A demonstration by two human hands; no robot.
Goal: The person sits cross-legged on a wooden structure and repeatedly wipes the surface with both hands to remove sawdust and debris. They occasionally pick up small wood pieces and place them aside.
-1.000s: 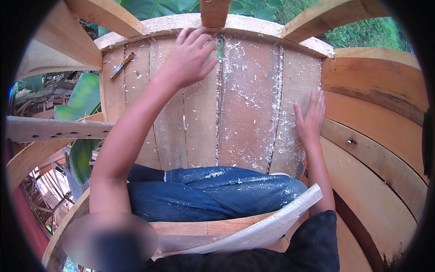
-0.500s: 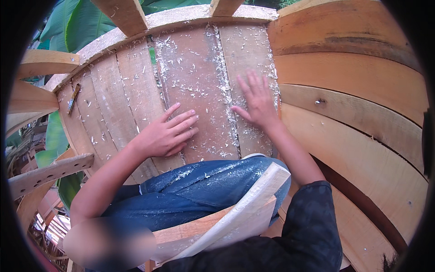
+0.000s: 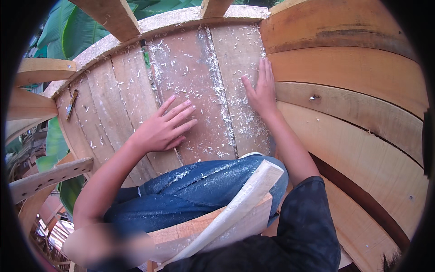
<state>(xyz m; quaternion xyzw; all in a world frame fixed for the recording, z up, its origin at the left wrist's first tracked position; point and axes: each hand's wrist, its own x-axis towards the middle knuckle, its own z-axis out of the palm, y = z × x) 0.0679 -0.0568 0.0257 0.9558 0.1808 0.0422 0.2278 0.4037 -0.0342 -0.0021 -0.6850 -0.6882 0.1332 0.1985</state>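
Wood shavings (image 3: 181, 84) lie scattered over wooden boards (image 3: 183, 52) laid edge to edge before me. My left hand (image 3: 166, 126) is over the middle boards, fingers spread, nothing in it. Farther forward, my right hand (image 3: 262, 93) is held flat along the right edge of the rightmost board, beside the side planks. Its fingers are straight and close together with the thumb apart, and it too holds nothing. Whether either palm presses on the wood cannot be seen. A small, narrow yellow and dark tool (image 3: 71, 105) lies at the far left; its kind is unclear.
Curved side planks (image 3: 349, 68) rise on the right, with a dark gap (image 3: 362, 199) lower down. A curved rim beam (image 3: 170, 20) and ribs (image 3: 111, 18) bound the far side. A pale beam (image 3: 235, 208) slants over my jeans. Large green leaves (image 3: 84, 29) stand beyond.
My right hand has slid forward and right to the board's edge, its fingers drawing closer together. The left hand stays nearly in place, fingers spread. The view has shifted slightly.
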